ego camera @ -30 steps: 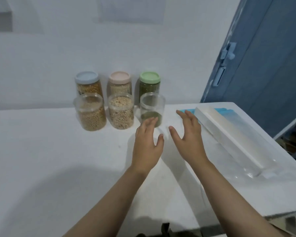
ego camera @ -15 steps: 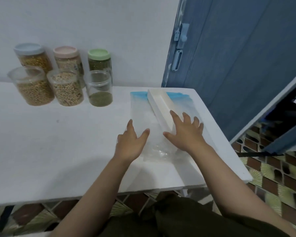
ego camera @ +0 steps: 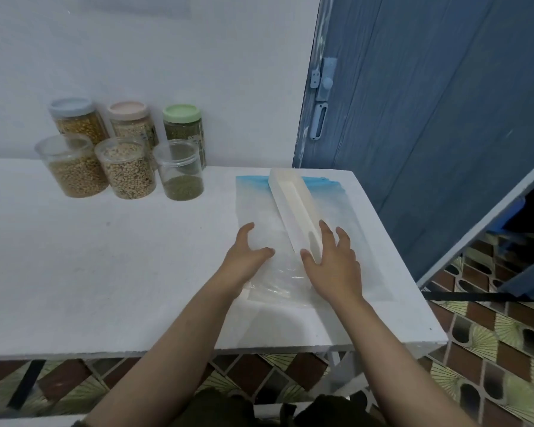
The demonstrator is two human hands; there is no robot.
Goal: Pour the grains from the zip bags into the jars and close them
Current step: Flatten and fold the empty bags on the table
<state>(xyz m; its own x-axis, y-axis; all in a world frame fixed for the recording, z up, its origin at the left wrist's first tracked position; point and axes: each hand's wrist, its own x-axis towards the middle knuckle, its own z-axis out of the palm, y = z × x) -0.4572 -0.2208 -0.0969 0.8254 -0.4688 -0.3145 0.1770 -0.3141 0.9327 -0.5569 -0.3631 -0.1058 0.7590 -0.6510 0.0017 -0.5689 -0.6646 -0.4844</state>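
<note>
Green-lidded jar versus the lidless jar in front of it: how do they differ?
The green-lidded jar is capped and nearly full; the lidless jar is open with only a shallow layer of green grain. The lidded one stands behind, nearer the wall. Both are clear, upright, and hold green grain.

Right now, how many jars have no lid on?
3, in the front row: the left jar of yellowish grains, the middle jar of pale grains, the right jar of green grains. None seems hidden.

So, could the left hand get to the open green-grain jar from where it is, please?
Probably yes. The left hand rests open on the zip bags, and only bare table lies between it and the green-grain jar, which stands at the row's near right end.
</note>
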